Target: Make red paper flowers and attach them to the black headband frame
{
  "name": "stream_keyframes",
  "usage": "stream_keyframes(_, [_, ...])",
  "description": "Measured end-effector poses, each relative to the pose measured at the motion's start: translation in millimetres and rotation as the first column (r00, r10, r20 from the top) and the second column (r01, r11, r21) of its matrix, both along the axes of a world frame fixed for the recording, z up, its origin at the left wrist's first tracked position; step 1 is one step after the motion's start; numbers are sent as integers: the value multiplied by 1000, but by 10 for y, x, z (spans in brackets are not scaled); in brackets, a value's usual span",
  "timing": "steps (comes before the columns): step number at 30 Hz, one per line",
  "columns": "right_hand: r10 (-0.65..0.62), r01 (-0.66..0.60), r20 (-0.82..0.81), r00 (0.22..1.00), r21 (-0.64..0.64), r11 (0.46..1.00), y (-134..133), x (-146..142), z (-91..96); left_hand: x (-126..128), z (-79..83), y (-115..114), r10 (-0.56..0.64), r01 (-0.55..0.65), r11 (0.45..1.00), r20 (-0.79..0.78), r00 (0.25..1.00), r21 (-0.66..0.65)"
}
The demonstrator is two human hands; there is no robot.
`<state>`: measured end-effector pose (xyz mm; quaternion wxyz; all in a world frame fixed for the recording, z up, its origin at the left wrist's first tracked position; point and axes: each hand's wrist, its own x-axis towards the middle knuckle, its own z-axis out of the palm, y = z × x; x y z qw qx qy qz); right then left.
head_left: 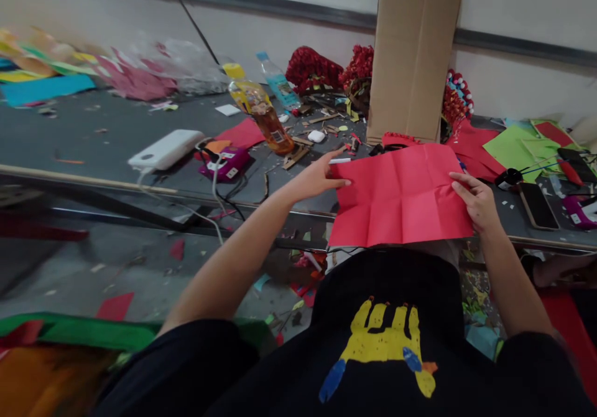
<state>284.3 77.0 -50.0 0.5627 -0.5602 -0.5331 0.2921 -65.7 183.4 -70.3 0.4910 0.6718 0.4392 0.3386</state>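
Observation:
A sheet of red paper (396, 202) with fold creases in a grid is spread out in front of me, its lower edge hanging past the table edge above my lap. My right hand (478, 202) grips its right edge, fingertips lying on the front face. At the sheet's left side is my left hand (317, 177), with index finger and thumb spread apart and the thumb tip at the paper's edge. A small white strip (339, 160) shows between that thumb and finger; I cannot tell whether the hand touches it.
A bottle of brown drink (270, 121), a water bottle (280, 84), a white power bank (165, 149) and a purple power strip (226, 163) stand to the left. Cardboard (410, 62) leans at the back. A phone (538, 206) and green paper (517, 149) lie right. Scraps litter table and floor.

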Motion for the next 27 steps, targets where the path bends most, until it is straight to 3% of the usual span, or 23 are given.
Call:
stream_keyframes(5, [-100, 97, -110, 989, -31, 995, -65, 28, -192, 87, -251, -351, 233, -173, 957, 263, 936, -231])
stream_keyframes(8, [-129, 128, -135, 982, -17, 992, -99, 22, -267, 198, -327, -555, 303, -262, 952, 349, 887, -160])
stream_keyframes(10, [-145, 145, -128, 981, -10, 989, -123, 24, -308, 250, -348, -658, 309, -310, 950, 313, 898, -45])
stream_keyframes(13, [-163, 162, -86, 983, -17, 987, -156, 39, -374, 283, -366, -761, 241, -252, 965, 133, 961, 75])
stream_keyframes(15, [-165, 164, -72, 984, -27, 986, -172, 52, -418, 287, -390, -807, 160, -163, 985, 58, 985, 49])
stream_keyframes(19, [-161, 159, -59, 985, -28, 987, -191, 94, -461, 283, -450, -850, -4, 14, 994, 92, 996, -106])
stream_keyframes(24, [-114, 119, 62, 992, -73, 990, -235, 227, -416, 226, -415, -835, 56, -33, 989, 158, 986, -141])
stream_keyframes(27, [-65, 75, 100, 993, -106, 991, -276, 331, -393, 175, -343, -834, 20, 6, 986, 155, 988, -167])
